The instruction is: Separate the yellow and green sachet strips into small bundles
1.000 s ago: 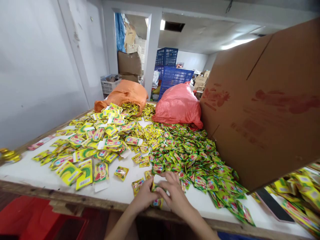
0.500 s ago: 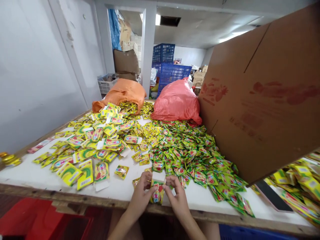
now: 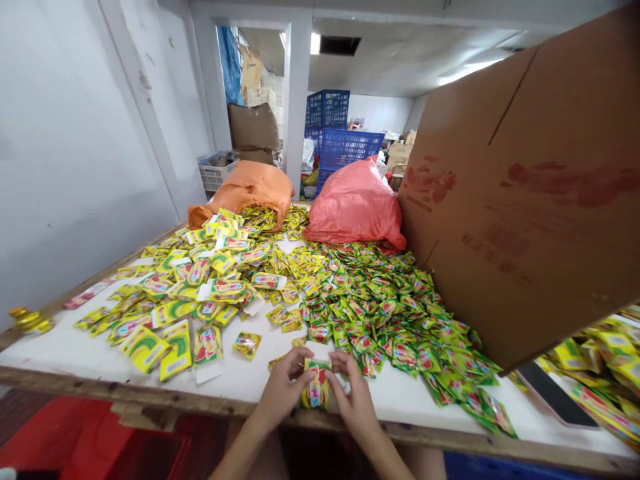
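Note:
Close to the table's front edge, a small green and yellow printed carton [image 3: 317, 388] stands between my hands, its white flap raised at the top. My left hand [image 3: 281, 388] pinches its left side with thumb and fingers. On the opposite side, my right hand [image 3: 354, 392] grips the carton with the thumb across its front. A yellow sachet [image 3: 247, 345] lies alone to the left of my hands. Beyond the carton spreads a pile of green sachets [image 3: 360, 300]. Flattish yellow cartons [image 3: 175, 350], some with white flaps out, lie heaped on the left.
An orange sack [image 3: 250, 183] spills yellow sachets at the back, beside a pink-red sack [image 3: 355, 203]. A large cardboard box [image 3: 520, 180] leans over the right side. A phone [image 3: 557, 393] lies beneath its lower corner. Blue crates [image 3: 347, 147] stand behind the table.
The carton's white top flap now stands up more visibly between my fingertips. Both hands keep their hold at nearly the same spot, and the view has shifted slightly.

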`<action>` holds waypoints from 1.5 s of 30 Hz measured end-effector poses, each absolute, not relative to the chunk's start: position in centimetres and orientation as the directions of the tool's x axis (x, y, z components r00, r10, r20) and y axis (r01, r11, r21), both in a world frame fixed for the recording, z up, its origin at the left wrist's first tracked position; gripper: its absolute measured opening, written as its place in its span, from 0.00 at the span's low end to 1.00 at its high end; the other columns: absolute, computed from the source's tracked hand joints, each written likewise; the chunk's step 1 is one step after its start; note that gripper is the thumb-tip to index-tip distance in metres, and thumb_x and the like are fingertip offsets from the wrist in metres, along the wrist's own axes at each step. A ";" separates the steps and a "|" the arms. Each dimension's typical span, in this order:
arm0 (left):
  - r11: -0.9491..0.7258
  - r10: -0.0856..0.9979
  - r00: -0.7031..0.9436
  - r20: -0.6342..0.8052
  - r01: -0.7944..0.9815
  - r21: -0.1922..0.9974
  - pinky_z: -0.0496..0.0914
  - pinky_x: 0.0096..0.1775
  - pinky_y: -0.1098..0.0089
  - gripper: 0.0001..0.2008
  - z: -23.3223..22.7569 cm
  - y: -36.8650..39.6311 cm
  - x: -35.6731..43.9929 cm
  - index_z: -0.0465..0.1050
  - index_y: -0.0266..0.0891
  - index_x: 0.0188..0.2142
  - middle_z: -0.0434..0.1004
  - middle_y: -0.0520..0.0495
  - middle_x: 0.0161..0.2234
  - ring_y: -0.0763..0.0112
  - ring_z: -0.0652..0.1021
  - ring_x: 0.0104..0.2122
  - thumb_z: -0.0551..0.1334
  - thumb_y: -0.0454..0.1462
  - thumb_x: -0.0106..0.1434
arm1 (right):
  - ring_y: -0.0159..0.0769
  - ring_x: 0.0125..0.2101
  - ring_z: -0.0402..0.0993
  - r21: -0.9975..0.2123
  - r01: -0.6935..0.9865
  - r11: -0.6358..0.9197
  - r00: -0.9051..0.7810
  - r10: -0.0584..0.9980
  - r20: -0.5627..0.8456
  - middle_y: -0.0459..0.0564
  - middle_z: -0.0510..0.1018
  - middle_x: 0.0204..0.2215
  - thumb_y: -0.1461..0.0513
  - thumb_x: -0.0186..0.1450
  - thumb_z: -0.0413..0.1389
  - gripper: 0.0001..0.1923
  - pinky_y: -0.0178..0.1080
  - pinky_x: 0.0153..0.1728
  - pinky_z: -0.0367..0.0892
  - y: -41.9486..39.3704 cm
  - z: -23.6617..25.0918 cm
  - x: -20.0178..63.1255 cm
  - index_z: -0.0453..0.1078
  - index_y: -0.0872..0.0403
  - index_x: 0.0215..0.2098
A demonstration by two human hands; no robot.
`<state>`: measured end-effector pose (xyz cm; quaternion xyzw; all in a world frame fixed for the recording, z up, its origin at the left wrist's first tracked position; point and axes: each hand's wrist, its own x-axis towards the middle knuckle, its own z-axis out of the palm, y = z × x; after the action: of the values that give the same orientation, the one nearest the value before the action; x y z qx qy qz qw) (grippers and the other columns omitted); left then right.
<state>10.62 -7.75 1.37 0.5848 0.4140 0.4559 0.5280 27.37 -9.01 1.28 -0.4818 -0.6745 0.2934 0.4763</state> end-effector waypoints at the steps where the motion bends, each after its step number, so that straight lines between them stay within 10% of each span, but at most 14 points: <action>1: -0.102 0.964 0.244 0.102 -0.012 0.995 0.67 0.33 0.73 0.11 1.4 -7.7 10.6 0.64 0.38 0.39 0.73 0.50 0.30 0.70 0.74 0.30 0.59 0.37 0.57 | 0.38 0.40 0.70 -0.849 0.378 0.369 -0.098 0.928 0.360 0.53 0.72 0.40 0.60 0.63 0.49 0.13 0.37 0.42 0.66 -9.1 1.3 27.4 0.62 0.53 0.46; 17: -0.234 0.958 0.161 0.239 -0.052 0.971 0.65 0.47 0.64 0.08 2.6 -8.4 11.2 0.69 0.38 0.38 0.73 0.43 0.41 0.63 0.73 0.44 0.58 0.35 0.57 | 0.38 0.39 0.70 -0.856 0.314 0.410 -0.119 0.912 0.393 0.50 0.74 0.35 0.60 0.62 0.51 0.09 0.39 0.42 0.65 -8.0 2.2 26.9 0.70 0.52 0.39; 37: -0.176 0.984 0.028 0.174 0.154 0.972 0.69 0.35 0.70 0.08 3.9 -7.4 11.7 0.73 0.38 0.31 0.77 0.49 0.28 0.67 0.75 0.30 0.59 0.39 0.56 | 0.34 0.26 0.70 -0.838 0.440 0.323 -0.126 0.946 0.299 0.47 0.75 0.26 0.57 0.62 0.50 0.10 0.32 0.28 0.64 -7.8 4.8 26.6 0.69 0.54 0.31; 45: -0.143 0.988 0.072 0.138 0.065 0.988 0.68 0.39 0.68 0.09 3.1 -8.0 11.2 0.74 0.38 0.33 0.78 0.46 0.32 0.64 0.76 0.35 0.60 0.39 0.56 | 0.38 0.35 0.70 -0.888 0.335 0.315 -0.111 0.949 0.294 0.50 0.75 0.32 0.56 0.63 0.48 0.12 0.36 0.37 0.65 -8.6 3.5 26.6 0.70 0.53 0.36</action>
<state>11.22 -8.01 3.14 0.5679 0.4636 0.4990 0.4622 26.61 -8.56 3.45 -0.4815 -0.6669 0.3329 0.4610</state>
